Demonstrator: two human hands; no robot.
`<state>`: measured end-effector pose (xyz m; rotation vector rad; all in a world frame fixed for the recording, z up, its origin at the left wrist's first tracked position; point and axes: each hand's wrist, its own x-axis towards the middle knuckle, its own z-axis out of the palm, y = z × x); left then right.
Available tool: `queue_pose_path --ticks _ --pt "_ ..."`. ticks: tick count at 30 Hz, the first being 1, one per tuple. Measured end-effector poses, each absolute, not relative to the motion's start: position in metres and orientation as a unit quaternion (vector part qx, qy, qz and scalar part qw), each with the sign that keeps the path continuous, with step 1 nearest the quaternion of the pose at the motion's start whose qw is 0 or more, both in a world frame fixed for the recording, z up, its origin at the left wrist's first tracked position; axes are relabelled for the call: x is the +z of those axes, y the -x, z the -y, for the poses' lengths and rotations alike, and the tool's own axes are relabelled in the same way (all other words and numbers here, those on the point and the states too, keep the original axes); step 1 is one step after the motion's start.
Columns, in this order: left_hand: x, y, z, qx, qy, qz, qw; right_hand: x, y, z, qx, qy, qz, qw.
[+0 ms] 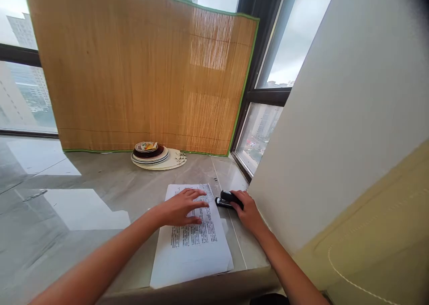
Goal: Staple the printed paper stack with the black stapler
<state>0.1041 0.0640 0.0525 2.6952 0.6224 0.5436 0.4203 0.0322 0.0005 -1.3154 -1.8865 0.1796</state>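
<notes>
A stack of printed white paper sheets [192,244] lies on the grey marble counter [100,193] near its front edge. My left hand [182,206] rests flat on the upper part of the sheets, fingers spread. Just right of the paper's top corner sits a black stapler [225,199]. My right hand [246,209] wraps its fingers over the stapler's rear end and grips it.
A stack of plates [157,154] stands at the back of the counter, in front of a bamboo mat [140,72] leaning against the window. A white wall [335,117] rises close on the right. The counter's front edge runs just below the paper.
</notes>
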Motion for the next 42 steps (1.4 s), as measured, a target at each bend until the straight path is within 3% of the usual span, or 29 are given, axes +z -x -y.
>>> queue_pose_path --ticks 7,14,21,31,42 --pt "0.033 -0.11 -0.069 0.131 -0.948 -0.182 0.227 0.012 -0.411 -0.022 0.093 0.489 0.785 0.369" --pt "0.018 -0.11 -0.073 0.216 -0.889 -0.228 0.333 0.014 -0.409 -0.017 0.087 0.474 0.814 0.325" --pt "0.021 -0.116 -0.068 0.218 -0.886 -0.221 0.345 0.012 -0.399 -0.014 0.076 0.452 0.836 0.302" --pt "0.021 -0.112 -0.07 0.121 -0.957 -0.154 0.213 0.01 -0.396 -0.014 0.014 0.466 0.841 0.274" --pt "0.018 -0.113 -0.07 0.134 -0.96 -0.148 0.196 0.014 -0.388 -0.014 -0.018 0.482 0.842 0.243"
